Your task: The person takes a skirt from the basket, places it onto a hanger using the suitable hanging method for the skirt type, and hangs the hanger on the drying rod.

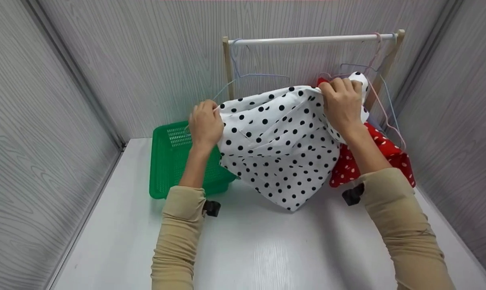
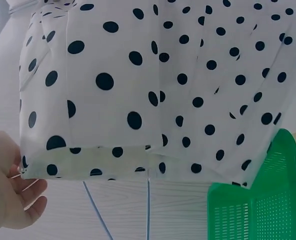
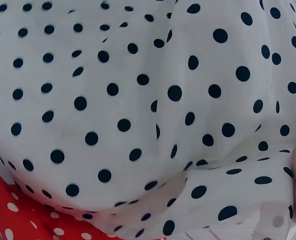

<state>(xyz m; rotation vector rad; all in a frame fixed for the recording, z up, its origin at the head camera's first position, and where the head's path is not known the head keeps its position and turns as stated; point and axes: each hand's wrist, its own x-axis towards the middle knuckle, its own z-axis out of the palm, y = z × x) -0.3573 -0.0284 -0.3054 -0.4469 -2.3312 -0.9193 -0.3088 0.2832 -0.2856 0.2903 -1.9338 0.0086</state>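
A white cloth with black polka dots [image 1: 275, 141] hangs spread between my two hands, its lower end tapering to a point above the white table. At its upper left corner, my left hand [image 1: 205, 125] pinches the edge. The left wrist view shows the thumb and fingers [image 2: 33, 192] at that corner. My right hand [image 1: 342, 104] grips the upper edge on the right, with a bunched end of cloth sticking up beyond the knuckles. In the right wrist view the cloth fills most of the picture, and only a sliver of the hand shows.
Behind the cloth stands a rack with a white rod [image 1: 307, 39]. A blue hanger [image 1: 263, 75] hangs at its left, a pink hanger [image 1: 381, 102] at its right. Red dotted fabric [image 1: 400, 165] is below the right side. A green basket [image 1: 158, 161] sits at left.
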